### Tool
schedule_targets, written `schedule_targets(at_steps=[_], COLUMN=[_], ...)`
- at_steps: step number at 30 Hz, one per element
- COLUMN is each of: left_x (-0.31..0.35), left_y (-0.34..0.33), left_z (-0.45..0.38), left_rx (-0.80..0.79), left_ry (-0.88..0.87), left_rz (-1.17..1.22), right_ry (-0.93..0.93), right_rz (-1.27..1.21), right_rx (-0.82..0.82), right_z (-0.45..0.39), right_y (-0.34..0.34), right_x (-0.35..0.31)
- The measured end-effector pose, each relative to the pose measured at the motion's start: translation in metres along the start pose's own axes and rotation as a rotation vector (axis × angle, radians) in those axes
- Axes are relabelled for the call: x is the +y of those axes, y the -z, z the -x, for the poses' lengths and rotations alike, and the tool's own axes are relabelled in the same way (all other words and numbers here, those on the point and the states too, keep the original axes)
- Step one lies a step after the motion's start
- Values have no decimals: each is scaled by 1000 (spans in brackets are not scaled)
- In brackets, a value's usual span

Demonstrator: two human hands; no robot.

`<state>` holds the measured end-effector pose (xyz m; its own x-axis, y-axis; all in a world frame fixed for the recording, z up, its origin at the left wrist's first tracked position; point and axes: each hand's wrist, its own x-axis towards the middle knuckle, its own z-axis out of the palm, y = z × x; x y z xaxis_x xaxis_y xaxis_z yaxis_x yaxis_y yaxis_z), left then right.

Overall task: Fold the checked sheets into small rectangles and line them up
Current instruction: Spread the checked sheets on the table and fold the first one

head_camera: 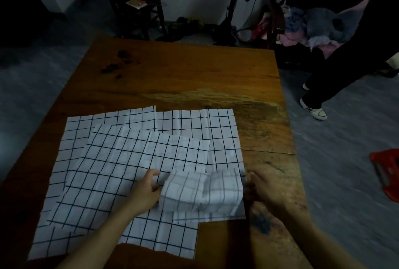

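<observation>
right hand (262, 189) fingertips hidden behind folded sheet (203, 191) | folded sheet motion-blurred

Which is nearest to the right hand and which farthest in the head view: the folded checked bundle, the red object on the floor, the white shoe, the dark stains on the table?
From the right hand:
1. Folded checked bundle, touching it on its left.
2. Red object, on the floor to the right.
3. White shoe, beyond the table's right edge.
4. Dark stains, at the table's far left.

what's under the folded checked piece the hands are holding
The folded checked piece, held between the left hand and right hand, lies over flat checked sheets on the wooden table. Anything directly beneath it is covered.
</observation>
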<state>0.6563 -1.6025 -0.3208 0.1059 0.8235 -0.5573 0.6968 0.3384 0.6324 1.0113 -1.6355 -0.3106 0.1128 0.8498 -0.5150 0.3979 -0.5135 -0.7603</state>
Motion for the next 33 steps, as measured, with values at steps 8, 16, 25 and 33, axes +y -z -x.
schedule_targets(at_steps=[8,16,25,33], left_x=[25,32,33,40], left_y=[-22,-24,-25,-24], left_z=[-13,-26,-22,-21], left_rx=[88,125,185,201], left_ry=[72,-30,-54,-42], left_rz=[381,270,292,370], right_ry=[-70,-27,49,81], right_rz=[-126,-53,-31,-135], right_rx=[39,48,51,93], right_z=[-13,-15,-9,-15], right_y=[-25,-24,-21,-9], right_x=[1,7,9,-7])
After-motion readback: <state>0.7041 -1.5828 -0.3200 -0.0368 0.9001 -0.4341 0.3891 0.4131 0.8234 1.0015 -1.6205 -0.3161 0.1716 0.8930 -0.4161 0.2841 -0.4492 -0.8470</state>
